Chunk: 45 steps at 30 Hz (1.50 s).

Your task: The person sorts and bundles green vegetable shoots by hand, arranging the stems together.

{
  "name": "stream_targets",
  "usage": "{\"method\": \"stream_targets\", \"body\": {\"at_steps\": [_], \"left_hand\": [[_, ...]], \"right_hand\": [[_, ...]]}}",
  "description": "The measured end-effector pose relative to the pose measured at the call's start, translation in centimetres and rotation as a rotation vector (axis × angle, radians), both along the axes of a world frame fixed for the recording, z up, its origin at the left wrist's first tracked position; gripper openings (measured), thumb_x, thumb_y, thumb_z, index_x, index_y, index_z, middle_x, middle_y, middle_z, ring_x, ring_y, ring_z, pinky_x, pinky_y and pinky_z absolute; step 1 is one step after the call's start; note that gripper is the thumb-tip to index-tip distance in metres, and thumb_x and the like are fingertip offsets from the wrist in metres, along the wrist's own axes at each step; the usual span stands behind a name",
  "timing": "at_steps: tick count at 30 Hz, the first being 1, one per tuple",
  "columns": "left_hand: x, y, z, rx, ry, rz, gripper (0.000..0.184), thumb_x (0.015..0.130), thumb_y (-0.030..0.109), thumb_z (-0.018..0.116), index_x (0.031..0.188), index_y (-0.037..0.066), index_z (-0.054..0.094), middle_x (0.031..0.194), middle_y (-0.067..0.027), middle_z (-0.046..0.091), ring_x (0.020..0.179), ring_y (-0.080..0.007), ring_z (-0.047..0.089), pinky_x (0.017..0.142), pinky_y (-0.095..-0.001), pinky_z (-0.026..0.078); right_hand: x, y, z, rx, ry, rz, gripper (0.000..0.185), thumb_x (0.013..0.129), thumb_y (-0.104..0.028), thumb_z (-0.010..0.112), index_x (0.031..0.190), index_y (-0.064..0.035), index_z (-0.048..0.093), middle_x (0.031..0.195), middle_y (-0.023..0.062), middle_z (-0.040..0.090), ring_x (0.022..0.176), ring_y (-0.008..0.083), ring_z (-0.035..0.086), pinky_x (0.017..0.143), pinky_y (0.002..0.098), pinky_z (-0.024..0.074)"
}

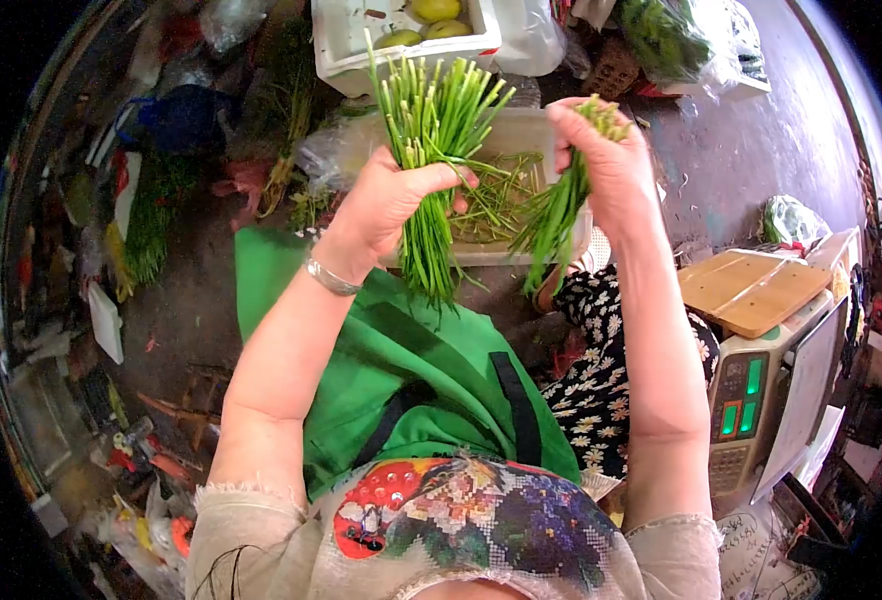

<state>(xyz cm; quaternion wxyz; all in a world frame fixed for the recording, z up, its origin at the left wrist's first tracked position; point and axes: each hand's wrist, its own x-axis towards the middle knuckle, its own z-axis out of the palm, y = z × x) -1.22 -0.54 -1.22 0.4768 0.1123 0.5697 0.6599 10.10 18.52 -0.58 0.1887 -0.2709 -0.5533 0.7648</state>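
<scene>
Green stalks (431, 215) are gripped by the left hand (389, 198), a smaller bunch (559, 208) by the right hand (613, 160), near a pale tub (491, 257).

The green apron (431, 350) is matt cloth, softly creased, while the shirt (501, 520) is dull fabric with frayed sleeve edges and a grainy, mosaic-like print. A bracelet (332, 278) gleams — smooth, silvery metal. The brown board (761, 305) looks like smooth wood, crossed by a shiny strip. The box (336, 55) resembles matt white foam; beside it, the bag (533, 40) is thin, glossy plastic — crinkled and translucent.
</scene>
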Motion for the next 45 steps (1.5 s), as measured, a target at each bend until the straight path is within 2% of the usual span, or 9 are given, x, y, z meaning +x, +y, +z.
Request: {"method": "stream_targets", "body": {"at_steps": [7, 16, 21, 24, 28, 33, 36, 39, 45], "left_hand": [[0.9, 0.1, -0.9, 0.058, 0.001, -0.111, 0.034, 0.082, -0.001, 0.06, 0.116, 0.001, 0.056, 0.102, -0.0107, 0.065, 0.087, -0.0211, 0.064, 0.067, -0.0342, 0.054], [-0.6, -0.5, -0.4, -0.043, -0.002, 0.083, 0.027, 0.081, 0.0, 0.064, 0.107, 0.002, 0.059, 0.089, -0.0085, 0.065, 0.075, -0.017, 0.062, 0.058, -0.0293, 0.052], [-1.1, -0.5, -0.6, -0.131, 0.065, 0.173, 0.027, 0.08, -0.001, 0.063, 0.107, 0.003, 0.06, 0.087, -0.0075, 0.066, 0.076, -0.0176, 0.062, 0.06, -0.0299, 0.052], [-0.8, -0.5, 0.3, -0.098, -0.039, 0.074, 0.029, 0.08, -0.002, 0.061, 0.109, 0.002, 0.059, 0.091, -0.0089, 0.066, 0.078, -0.0186, 0.063, 0.061, -0.0303, 0.052], [0.2, -0.1, 0.4, 0.03, -0.035, -0.036, 0.035, 0.081, -0.003, 0.057, 0.116, 0.0, 0.056, 0.101, -0.0109, 0.063, 0.084, -0.0207, 0.064, 0.065, -0.0314, 0.054], [0.9, 0.2, 0.1, 0.018, -0.043, -0.117, 0.036, 0.082, -0.003, 0.056, 0.118, -0.001, 0.055, 0.104, -0.0111, 0.063, 0.087, -0.022, 0.064, 0.068, -0.0328, 0.055], [1.3, 0.3, 0.4, 0.039, -0.093, -0.128, 0.028, 0.084, 0.0, 0.056, 0.111, -0.001, 0.058, 0.091, -0.0143, 0.066, 0.073, -0.0203, 0.063, 0.065, -0.0323, 0.053], [0.2, 0.2, 0.3, 0.013, -0.186, -0.011, 0.032, 0.085, 0.002, 0.055, 0.117, 0.0, 0.054, 0.101, -0.016, 0.064, 0.084, -0.0218, 0.064, 0.068, -0.0327, 0.056], [0.5, 0.2, 0.7, 0.035, -0.065, -0.064, 0.032, 0.084, 0.004, 0.057, 0.116, 0.0, 0.055, 0.097, -0.0145, 0.065, 0.077, -0.0208, 0.064, 0.066, -0.0316, 0.056]], "right_hand": [[-0.3, -1.8, -1.0, -0.116, 0.028, 0.013, 0.014, 0.081, -0.013, 0.071, 0.085, -0.004, 0.062, 0.068, 0.0001, 0.059, 0.054, 0.0095, 0.05, 0.052, 0.0226, 0.0401], [0.7, 2.8, -0.2, -0.249, 0.206, -0.179, 0.01, 0.084, -0.012, 0.068, 0.088, -0.0068, 0.061, 0.071, 0.0016, 0.059, 0.059, 0.0109, 0.056, 0.055, 0.0248, 0.0473], [1.1, 3.7, 0.9, -0.23, 0.202, -0.293, 0.01, 0.086, -0.012, 0.062, 0.093, -0.005, 0.06, 0.086, 0.0101, 0.068, 0.076, 0.0199, 0.067, 0.061, 0.0303, 0.0514], [1.1, 2.5, 1.5, -0.148, 0.092, -0.149, 0.015, 0.085, -0.012, 0.062, 0.096, -0.0027, 0.06, 0.082, 0.0109, 0.067, 0.072, 0.0187, 0.065, 0.064, 0.0286, 0.0527], [0.1, 0.3, -0.1, -0.076, 0.045, -0.019, 0.018, 0.081, -0.016, 0.07, 0.094, -0.0046, 0.064, 0.07, 0.0, 0.059, 0.058, 0.0099, 0.053, 0.054, 0.0234, 0.0421], [-0.2, -1.4, -0.7, -0.123, 0.014, 0.055, 0.02, 0.08, -0.014, 0.071, 0.094, -0.0023, 0.064, 0.07, 0.0003, 0.059, 0.058, 0.009, 0.05, 0.056, 0.0226, 0.0407], [-0.1, -1.5, -1.0, -0.147, 0.036, 0.056, 0.015, 0.08, -0.013, 0.07, 0.089, -0.0025, 0.064, 0.069, 0.0006, 0.06, 0.057, 0.0092, 0.05, 0.055, 0.023, 0.041], [0.1, -0.6, -0.3, -0.145, 0.019, -0.064, 0.012, 0.082, -0.012, 0.069, 0.088, -0.0037, 0.063, 0.066, -0.0001, 0.058, 0.055, 0.0097, 0.05, 0.054, 0.0233, 0.0408], [-0.1, -1.1, -0.9, -0.166, -0.049, 0.03, 0.018, 0.082, -0.016, 0.072, 0.093, -0.0033, 0.064, 0.066, -0.0003, 0.057, 0.055, 0.0092, 0.049, 0.054, 0.0232, 0.0395]]}}
